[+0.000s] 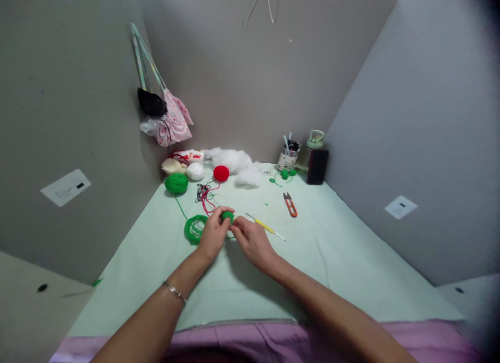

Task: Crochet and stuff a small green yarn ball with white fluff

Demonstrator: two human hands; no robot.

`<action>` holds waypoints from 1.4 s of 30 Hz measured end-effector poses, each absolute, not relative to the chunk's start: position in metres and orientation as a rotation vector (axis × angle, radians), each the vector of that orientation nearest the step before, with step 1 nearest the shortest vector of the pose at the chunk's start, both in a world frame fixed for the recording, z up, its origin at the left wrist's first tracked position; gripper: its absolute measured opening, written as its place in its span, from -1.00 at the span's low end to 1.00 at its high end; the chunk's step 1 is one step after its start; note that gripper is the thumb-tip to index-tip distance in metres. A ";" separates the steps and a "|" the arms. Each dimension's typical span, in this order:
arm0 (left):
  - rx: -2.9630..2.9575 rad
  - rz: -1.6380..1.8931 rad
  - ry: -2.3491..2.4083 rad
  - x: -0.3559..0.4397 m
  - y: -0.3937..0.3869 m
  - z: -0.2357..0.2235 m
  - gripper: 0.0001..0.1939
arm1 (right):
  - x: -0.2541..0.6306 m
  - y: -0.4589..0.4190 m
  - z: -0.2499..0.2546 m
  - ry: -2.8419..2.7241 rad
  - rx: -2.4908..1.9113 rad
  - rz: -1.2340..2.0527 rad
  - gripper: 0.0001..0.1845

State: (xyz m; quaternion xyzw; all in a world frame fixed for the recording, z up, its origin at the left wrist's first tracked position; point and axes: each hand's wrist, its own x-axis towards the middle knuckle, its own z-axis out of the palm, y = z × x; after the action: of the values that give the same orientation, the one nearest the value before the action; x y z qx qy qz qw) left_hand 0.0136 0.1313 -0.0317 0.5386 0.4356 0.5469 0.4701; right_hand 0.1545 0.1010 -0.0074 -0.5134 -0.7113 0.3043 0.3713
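My left hand (214,233) is closed around a small round green crocheted piece (227,215), whose top shows between thumb and fingers. Right beside it, my right hand (252,240) is in a pinch against the piece's near side; what its fingertips hold is too small to make out. A strand of green yarn passes beneath the hands. Loose loops of green yarn (192,230) lie just left of my left hand. The yellow-handled crochet hook (264,226) rests on the table behind my right hand, not held.
Orange thread snips (291,207) lie to the right. Behind are a green yarn ball (176,184), a red one (221,173), a white one (195,171), tangled black cord (203,193) and white stuffing (230,159). A phone (317,166), bottle (303,157) and pen holder (288,159) stand back right.
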 end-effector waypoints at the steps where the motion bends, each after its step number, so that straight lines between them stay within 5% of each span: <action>1: 1.303 1.354 1.076 0.015 0.134 -0.035 -0.82 | 0.153 0.100 -0.008 -1.830 -1.325 0.779 -0.83; 13: 1.152 1.323 0.845 0.011 0.124 -0.026 -0.58 | 0.155 0.102 -0.003 -1.723 -1.267 0.930 -0.77; 27: 1.099 1.309 0.927 0.013 0.131 -0.034 -0.75 | 0.150 0.095 0.000 -1.607 -1.255 1.135 -0.82; 34: 1.040 1.187 0.781 0.010 0.119 -0.014 -0.61 | 0.174 0.112 0.014 -1.490 -1.101 1.464 -0.68; 42: 1.085 1.277 0.835 0.010 0.114 -0.017 -0.64 | 0.165 0.099 0.015 -1.593 -1.155 1.289 -0.75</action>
State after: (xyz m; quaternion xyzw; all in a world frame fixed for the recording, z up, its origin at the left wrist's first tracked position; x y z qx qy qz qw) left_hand 0.0103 0.1144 -0.0168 0.4665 0.3592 0.5491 0.5931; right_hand 0.1652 0.0992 0.0150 -0.4532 -0.6250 0.5060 0.3846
